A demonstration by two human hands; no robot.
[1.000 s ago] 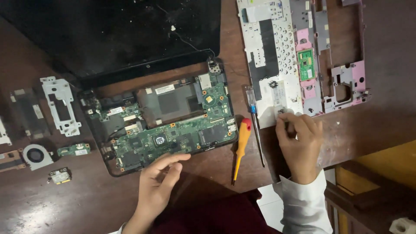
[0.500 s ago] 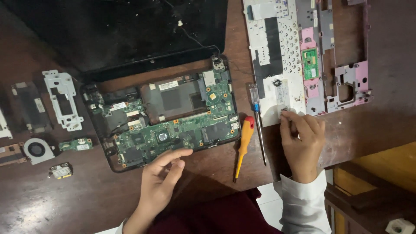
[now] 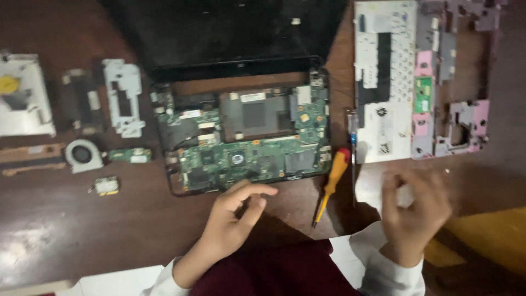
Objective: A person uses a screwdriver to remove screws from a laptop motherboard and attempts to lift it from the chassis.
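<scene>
The opened laptop base [image 3: 241, 137], green board bare, lies before me on the brown table [image 3: 66, 230]; I'd best keep my touch light at its front edge. My left hand [image 3: 233, 219] rests there, fingers loosely curled, forefinger out, gripping nothing. My right hand [image 3: 411, 211] hovers blurred, fingers half-curled, perhaps pinching something tiny; I can't tell. The orange-handled screwdriver [image 3: 330, 183] lies between them, untouched.

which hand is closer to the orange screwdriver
About even, the left slightly nearer. The left hand rests just left of the orange screwdriver, by its tip; the right hand hovers to its right, blurred.
</scene>
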